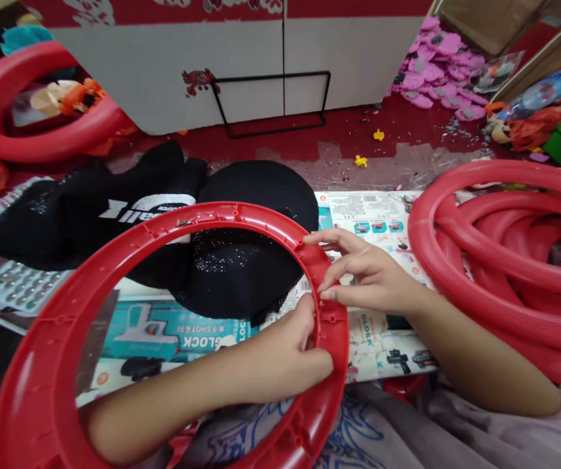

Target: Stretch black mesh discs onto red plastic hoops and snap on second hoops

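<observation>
A large red plastic ring (212,218) stands tilted over my lap, its ribbed inner face towards me. My left arm passes through the ring's hole, and my left hand (300,348) is curled round the ring's inner edge on its right side. My right hand (365,277) comes in from the right with fingers stretched and slightly spread. Its fingertips rest on the same stretch of rim, just above my left hand. Its thumb is hidden. Black mesh fabric (241,277) lies behind the ring and shows through the hole.
Several more red rings (500,260) are stacked at the right, and another (40,140) sits at the far left. Printed toy-gun cards (177,332) cover the surface. A white box (172,58) with a black wire frame (273,124) stands behind. Pink pieces (436,65) are heaped at the back right.
</observation>
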`<state>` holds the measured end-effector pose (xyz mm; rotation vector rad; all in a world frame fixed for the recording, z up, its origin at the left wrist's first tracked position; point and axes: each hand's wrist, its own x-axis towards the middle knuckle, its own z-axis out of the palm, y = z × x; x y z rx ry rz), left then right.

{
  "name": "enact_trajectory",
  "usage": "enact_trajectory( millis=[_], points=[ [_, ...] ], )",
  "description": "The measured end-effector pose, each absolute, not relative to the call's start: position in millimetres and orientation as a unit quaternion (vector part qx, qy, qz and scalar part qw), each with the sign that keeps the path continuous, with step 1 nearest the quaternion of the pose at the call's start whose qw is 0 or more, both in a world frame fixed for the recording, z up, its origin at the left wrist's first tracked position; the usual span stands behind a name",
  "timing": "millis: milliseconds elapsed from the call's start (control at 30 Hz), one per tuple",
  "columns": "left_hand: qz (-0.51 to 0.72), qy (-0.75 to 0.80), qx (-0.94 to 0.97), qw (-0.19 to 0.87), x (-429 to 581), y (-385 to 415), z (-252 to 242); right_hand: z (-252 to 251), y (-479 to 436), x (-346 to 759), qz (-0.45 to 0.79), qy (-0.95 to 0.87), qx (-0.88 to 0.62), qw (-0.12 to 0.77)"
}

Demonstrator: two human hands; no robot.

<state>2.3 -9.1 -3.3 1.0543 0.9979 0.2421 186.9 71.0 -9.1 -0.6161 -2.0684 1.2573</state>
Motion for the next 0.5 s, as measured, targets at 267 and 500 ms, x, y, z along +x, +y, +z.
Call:
enact_trajectory(
  millis=[267,500],
  points=[
    [0.131,0.449,0.474,0.746,-0.3,-10.5,-1.6,-13.9,73.1,184.3,0.458,-0.796,-0.239,0.315],
    [0.13,0.424,0.447,0.777,-3.2,-11.7,-3.6,-11.4,75.3,190.3,0.486,-0.802,-0.203,0.283]
  ],
)
